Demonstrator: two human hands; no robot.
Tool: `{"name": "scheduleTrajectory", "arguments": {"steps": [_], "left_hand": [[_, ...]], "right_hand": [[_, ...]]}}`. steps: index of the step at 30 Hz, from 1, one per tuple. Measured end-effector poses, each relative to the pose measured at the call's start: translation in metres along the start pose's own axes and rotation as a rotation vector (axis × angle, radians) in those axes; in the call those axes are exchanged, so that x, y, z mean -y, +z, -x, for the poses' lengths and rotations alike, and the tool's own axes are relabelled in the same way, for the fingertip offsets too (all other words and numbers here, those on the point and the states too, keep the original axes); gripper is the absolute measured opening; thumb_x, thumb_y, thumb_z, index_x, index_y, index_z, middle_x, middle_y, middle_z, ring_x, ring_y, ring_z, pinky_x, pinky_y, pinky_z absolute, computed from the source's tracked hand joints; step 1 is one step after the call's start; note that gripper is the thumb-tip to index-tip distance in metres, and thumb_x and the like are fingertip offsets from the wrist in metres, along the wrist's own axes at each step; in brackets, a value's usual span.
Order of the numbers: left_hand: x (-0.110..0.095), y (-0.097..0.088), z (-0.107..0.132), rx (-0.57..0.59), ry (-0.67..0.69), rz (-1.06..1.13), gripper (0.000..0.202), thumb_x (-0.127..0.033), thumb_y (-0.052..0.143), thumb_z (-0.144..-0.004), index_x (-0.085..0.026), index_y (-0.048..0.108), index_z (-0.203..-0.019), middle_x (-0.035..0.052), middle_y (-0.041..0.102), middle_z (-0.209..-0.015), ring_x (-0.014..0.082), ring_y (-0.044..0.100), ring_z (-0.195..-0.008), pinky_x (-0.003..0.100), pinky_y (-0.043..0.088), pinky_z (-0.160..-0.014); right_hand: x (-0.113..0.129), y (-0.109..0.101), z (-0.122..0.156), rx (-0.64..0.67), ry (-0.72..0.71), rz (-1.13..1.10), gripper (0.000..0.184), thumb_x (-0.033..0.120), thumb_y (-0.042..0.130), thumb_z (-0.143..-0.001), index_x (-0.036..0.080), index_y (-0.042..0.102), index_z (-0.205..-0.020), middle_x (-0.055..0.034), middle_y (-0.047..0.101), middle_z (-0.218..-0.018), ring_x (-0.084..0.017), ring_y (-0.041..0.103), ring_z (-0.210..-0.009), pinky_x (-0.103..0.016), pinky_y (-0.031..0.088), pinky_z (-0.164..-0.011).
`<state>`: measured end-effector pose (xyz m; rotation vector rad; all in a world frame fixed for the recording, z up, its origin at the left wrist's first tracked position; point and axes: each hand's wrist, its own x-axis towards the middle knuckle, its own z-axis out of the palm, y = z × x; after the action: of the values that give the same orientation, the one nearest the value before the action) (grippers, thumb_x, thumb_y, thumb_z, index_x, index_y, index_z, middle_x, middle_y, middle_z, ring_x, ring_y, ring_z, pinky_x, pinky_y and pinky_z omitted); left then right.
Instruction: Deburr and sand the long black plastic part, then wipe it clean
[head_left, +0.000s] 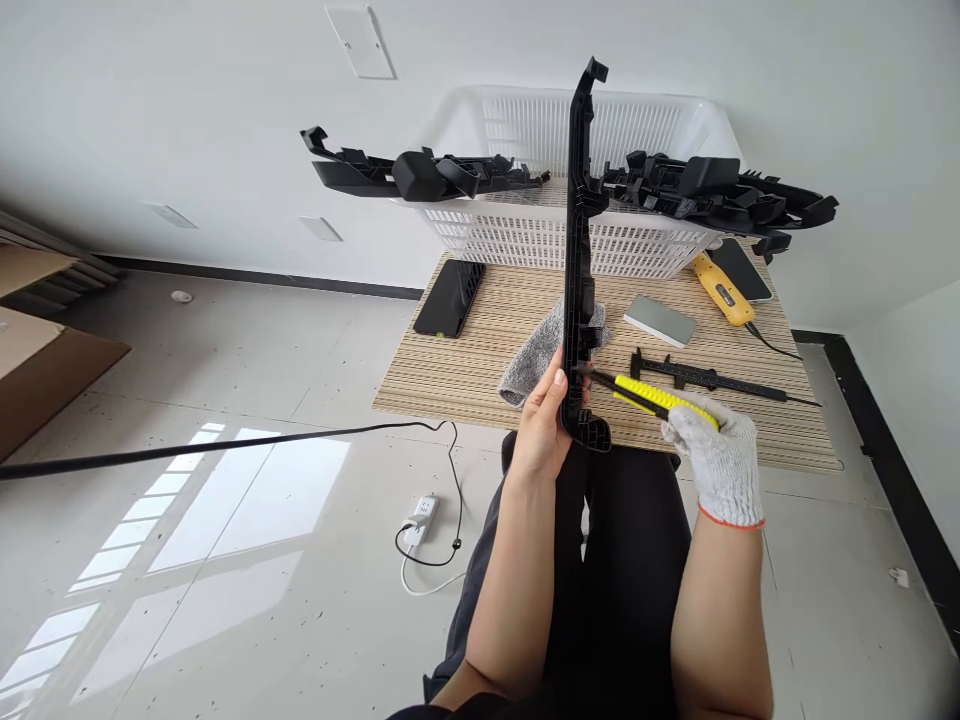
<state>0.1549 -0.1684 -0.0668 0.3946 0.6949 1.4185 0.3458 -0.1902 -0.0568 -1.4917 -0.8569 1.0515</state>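
Observation:
My bare left hand (541,420) grips a long black plastic trim part (577,230) near its lower end, holding it upright over the table's front edge. In a white knit glove, my right hand (712,435) is closed around a yellow-and-black utility knife (652,396). The knife's tip points left and meets the trim part just above my left fingers; whether the blade touches the plastic I cannot tell. Behind the part lies a grey cloth (536,350), partly covered by it.
A white plastic basket (495,235) at the back carries black plastic parts (420,176) jutting past both sides. On the striped table (420,385) lie a black phone (450,298), a grey-green box (660,320), a black caliper (712,378) and a yellow corded tool (721,288). A power strip (421,520) rests on the floor.

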Motion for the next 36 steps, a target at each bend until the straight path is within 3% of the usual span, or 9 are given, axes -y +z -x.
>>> {"name": "scheduleTrajectory", "arguments": {"steps": [2, 5, 13, 17, 21, 24, 33, 36], "left_hand": [[-0.0001, 0.001, 0.0002, -0.009, -0.005, 0.003, 0.049, -0.036, 0.08, -0.088, -0.027, 0.07, -0.134, 0.0055, 0.077, -0.121, 0.0164, 0.072, -0.105, 0.023, 0.055, -0.081], [0.0002, 0.002, 0.0007, -0.03, -0.003, 0.01, 0.048, -0.036, 0.082, -0.086, -0.025, 0.072, -0.132, 0.0059, 0.078, -0.118, 0.0179, 0.073, -0.106, 0.023, 0.056, -0.08], [0.0011, 0.001, 0.0003, -0.029, -0.01, -0.009, 0.05, -0.04, 0.083, -0.085, -0.024, 0.072, -0.131, 0.0074, 0.078, -0.121, 0.0235, 0.072, -0.115, 0.028, 0.057, -0.086], [0.001, 0.0004, 0.0004, -0.026, -0.011, -0.013, 0.048, -0.041, 0.082, -0.085, -0.024, 0.073, -0.13, 0.0072, 0.077, -0.125, 0.0227, 0.072, -0.115, 0.025, 0.057, -0.085], [0.0019, -0.0001, 0.0001, -0.049, -0.01, 0.011, 0.048, -0.041, 0.082, -0.086, -0.025, 0.073, -0.13, 0.0067, 0.077, -0.124, 0.0205, 0.074, -0.11, 0.022, 0.057, -0.081], [0.0026, -0.0013, -0.0004, -0.028, -0.009, 0.023, 0.05, -0.042, 0.081, -0.087, -0.025, 0.071, -0.133, 0.0069, 0.077, -0.123, 0.0188, 0.074, -0.108, 0.021, 0.057, -0.079], [0.0015, -0.0006, -0.0008, -0.043, -0.004, 0.032, 0.042, -0.041, 0.079, -0.089, -0.025, 0.074, -0.127, 0.0052, 0.078, -0.119, 0.0167, 0.074, -0.106, 0.02, 0.057, -0.081], [0.0013, -0.0001, -0.0008, -0.036, -0.006, 0.023, 0.045, -0.043, 0.08, -0.087, -0.026, 0.074, -0.128, 0.0051, 0.077, -0.119, 0.0165, 0.074, -0.104, 0.02, 0.057, -0.079]], "right_hand": [[0.0002, 0.0008, 0.0001, -0.034, -0.01, -0.014, 0.027, 0.033, 0.081, -0.073, 0.016, 0.081, -0.095, 0.0007, 0.063, -0.059, -0.013, 0.055, -0.051, -0.024, 0.043, -0.044], [0.0, 0.0002, -0.0002, 0.054, 0.009, -0.006, 0.028, 0.033, 0.083, -0.071, 0.017, 0.081, -0.093, -0.0002, 0.065, -0.061, -0.012, 0.056, -0.052, -0.024, 0.045, -0.046], [-0.0011, 0.0018, -0.0012, -0.022, -0.002, -0.032, 0.025, 0.031, 0.082, -0.072, 0.017, 0.082, -0.093, -0.0001, 0.065, -0.062, -0.012, 0.056, -0.051, -0.023, 0.043, -0.044], [-0.0019, 0.0017, -0.001, 0.039, 0.004, -0.032, 0.027, 0.031, 0.083, -0.072, 0.017, 0.082, -0.094, -0.0002, 0.066, -0.064, -0.012, 0.057, -0.051, -0.023, 0.045, -0.045], [-0.002, 0.0021, 0.0004, -0.022, -0.028, -0.066, 0.026, 0.032, 0.082, -0.073, 0.017, 0.082, -0.094, 0.0, 0.065, -0.061, -0.012, 0.057, -0.051, -0.023, 0.045, -0.045], [-0.0015, 0.0021, 0.0009, 0.053, 0.003, -0.037, 0.028, 0.03, 0.084, -0.071, 0.017, 0.082, -0.095, -0.0009, 0.067, -0.062, -0.013, 0.059, -0.053, -0.024, 0.048, -0.047], [-0.0005, 0.0012, 0.0008, 0.016, -0.014, -0.039, 0.027, 0.031, 0.081, -0.074, 0.018, 0.082, -0.097, 0.0001, 0.064, -0.06, -0.012, 0.056, -0.052, -0.023, 0.046, -0.046], [0.0008, 0.0013, 0.0013, 0.085, 0.016, -0.023, 0.027, 0.029, 0.083, -0.071, 0.017, 0.082, -0.095, -0.0005, 0.066, -0.063, -0.012, 0.057, -0.053, -0.024, 0.048, -0.048]]}}
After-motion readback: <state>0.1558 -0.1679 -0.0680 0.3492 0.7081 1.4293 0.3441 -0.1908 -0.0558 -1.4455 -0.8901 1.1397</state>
